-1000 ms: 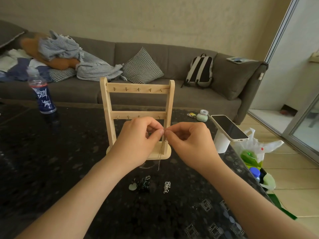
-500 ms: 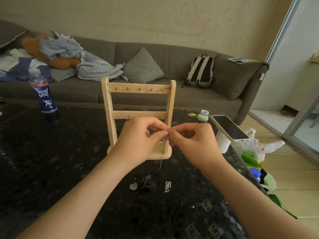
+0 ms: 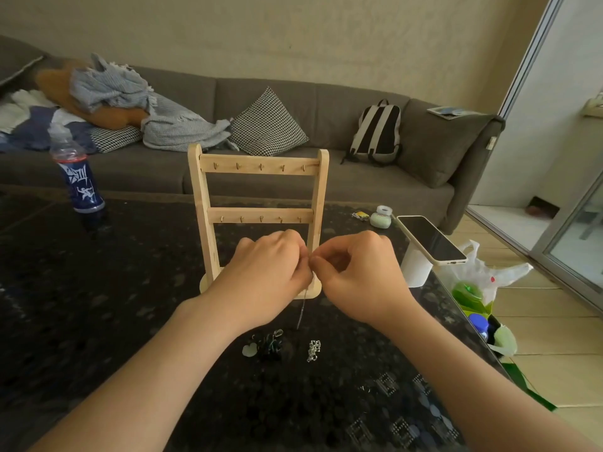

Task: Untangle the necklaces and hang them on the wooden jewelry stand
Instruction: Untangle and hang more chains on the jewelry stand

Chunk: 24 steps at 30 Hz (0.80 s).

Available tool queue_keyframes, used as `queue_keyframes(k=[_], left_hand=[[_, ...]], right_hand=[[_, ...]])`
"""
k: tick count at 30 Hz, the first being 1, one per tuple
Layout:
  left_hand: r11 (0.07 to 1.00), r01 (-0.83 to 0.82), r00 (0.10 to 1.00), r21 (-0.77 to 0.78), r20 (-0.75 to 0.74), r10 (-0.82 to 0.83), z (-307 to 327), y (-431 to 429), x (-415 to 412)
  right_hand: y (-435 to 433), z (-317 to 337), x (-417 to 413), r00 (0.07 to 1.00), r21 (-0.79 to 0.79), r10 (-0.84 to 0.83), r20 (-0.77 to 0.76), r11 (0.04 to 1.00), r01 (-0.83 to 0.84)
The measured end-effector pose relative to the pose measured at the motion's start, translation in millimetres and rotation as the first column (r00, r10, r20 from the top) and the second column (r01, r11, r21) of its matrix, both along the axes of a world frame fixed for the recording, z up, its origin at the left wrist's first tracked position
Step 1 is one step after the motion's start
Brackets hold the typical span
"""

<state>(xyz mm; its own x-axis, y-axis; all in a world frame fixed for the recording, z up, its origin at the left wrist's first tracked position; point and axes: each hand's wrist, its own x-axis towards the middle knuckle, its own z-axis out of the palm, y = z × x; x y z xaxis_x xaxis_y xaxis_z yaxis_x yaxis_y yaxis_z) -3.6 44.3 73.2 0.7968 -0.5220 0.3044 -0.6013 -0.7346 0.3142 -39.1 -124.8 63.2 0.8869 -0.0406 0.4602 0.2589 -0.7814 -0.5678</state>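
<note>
Barely anything shifts. Our left hand [image 3: 270, 272] has rolled knuckles-up, and with our right hand [image 3: 355, 275] it still pinches the thin chain [image 3: 301, 313], tail dangling just below. Behind our hands, the wooden jewelry stand [image 3: 259, 164] shows bare hooks, so we're likely still untangling.

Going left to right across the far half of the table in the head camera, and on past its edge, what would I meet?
Bottle → wooden stand → round green case → phone → plastic bag, beyond the table's right edge.
</note>
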Motion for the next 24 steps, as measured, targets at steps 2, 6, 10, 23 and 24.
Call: queue_keyframes(k=[2,6,10,23,24], left_hand=[[0.998,-0.007,0.999,0.070,0.032,0.004,1,-1,-1],[0.993,0.003,0.999,0.120,0.041,-0.008,1,-2,0],[0.990,0.014,0.988,-0.140,-0.150,-0.035,2,2,0],[0.473,-0.470,0.593,-0.745,-0.664,-0.455,8,-4,-2],[0.464,-0.471,0.573,-0.750,-0.660,-0.486,8,-4,-2]], right_hand=[[2,-2,0,1.000,-0.073,0.006,0.014,0.997,-0.005],[4,-2,1,0.999,-0.110,0.006,0.046,0.994,-0.001],[4,-2,2,1.000,-0.018,-0.009,0.030,1.000,0.009],[9,5,0,0.997,0.262,0.040,-0.060,0.965,-0.023],[9,6,0,0.996,0.291,0.049,-0.070,0.956,-0.026]])
